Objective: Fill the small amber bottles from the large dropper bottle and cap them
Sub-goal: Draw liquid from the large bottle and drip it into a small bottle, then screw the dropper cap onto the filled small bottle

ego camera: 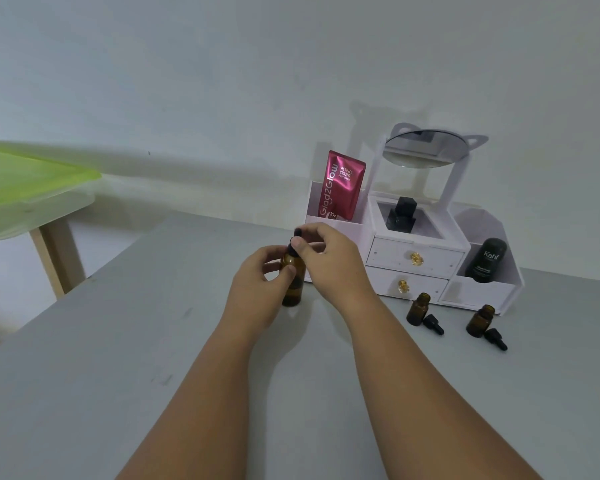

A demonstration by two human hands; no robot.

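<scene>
large dropper bottle (292, 282) stands upright on the grey table (118, 375), just left of the white organiser (413, 258); left hand (257, 282) grips its amber body, fingers curled round it; right hand (329, 258) pinches the black dropper cap (296, 242) at the neck between thumb and forefinger; whether the cap is seated, cannot tell; two small amber bottles (418, 309) (480, 321) stand uncapped before the organiser, well right of the hands; a loose black dropper cap (434, 324) (496, 339) lies beside each.

Home vanity spot: cosmetics organizer (388, 253) (mirror (418, 148) on top) holding a serum sachet (343, 183).
</scene>
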